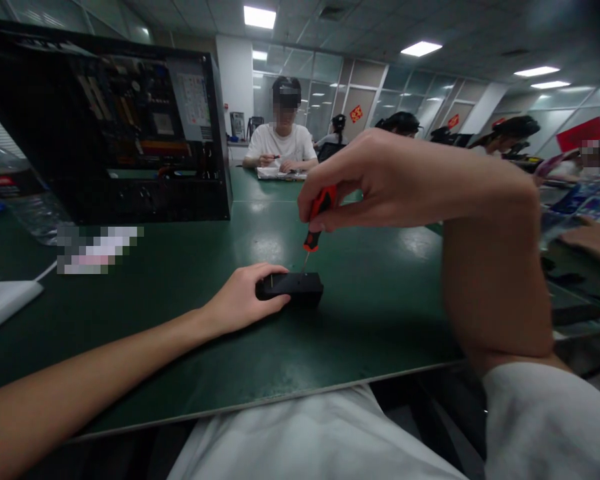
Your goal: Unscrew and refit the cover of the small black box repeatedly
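A small black box-shaped part [296, 287] lies flat on the green table mat [190, 347], near the middle. My left hand [243, 300] grips its left end and holds it down. My right hand [380, 183] hovers above, closed around the handle of a red and black screwdriver [316, 223]. The screwdriver stands nearly upright, and its thin tip touches the top of the black part near its right side.
An open black computer case [120, 127] stands at the back left, with a plastic water bottle [20, 193] beside it. A white object [3, 303] lies at the left edge. A person in a white shirt [281, 143] sits across; others sit at the right.
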`<state>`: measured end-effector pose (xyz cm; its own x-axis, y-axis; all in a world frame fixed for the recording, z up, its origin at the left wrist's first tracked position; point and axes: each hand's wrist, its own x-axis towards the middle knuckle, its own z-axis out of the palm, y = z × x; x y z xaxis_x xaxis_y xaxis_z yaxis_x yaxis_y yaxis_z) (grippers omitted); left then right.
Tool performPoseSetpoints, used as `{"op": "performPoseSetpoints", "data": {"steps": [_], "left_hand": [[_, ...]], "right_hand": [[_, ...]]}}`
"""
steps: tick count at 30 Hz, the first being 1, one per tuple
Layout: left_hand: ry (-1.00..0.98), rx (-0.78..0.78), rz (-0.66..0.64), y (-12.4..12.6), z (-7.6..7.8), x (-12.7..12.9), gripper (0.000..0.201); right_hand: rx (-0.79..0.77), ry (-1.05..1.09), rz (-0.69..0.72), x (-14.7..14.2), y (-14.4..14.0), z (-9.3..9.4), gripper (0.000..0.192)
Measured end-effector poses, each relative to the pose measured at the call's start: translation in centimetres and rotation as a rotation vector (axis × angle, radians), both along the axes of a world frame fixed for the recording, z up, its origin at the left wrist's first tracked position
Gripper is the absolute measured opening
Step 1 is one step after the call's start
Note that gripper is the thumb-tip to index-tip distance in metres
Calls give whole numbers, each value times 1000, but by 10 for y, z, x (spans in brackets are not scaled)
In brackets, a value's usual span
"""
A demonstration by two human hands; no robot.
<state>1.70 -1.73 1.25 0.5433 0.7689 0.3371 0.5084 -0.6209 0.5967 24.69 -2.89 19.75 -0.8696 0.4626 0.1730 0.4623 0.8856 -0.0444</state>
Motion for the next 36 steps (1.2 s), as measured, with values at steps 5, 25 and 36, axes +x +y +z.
{"op": "performPoseSetpoints", "data": {"steps": [5,25,36], "left_hand": [[2,-35,16,-1,0,-1,40],[-6,-132,52,0,0,-3,50],[-12,-157,51,0,1,-3,53]], "right_hand": [[-68,-30,70,-9,12,-9,17],[-64,2,129,-9,23,-15,20],[-101,8,115,-7,26,-16,22]]}}
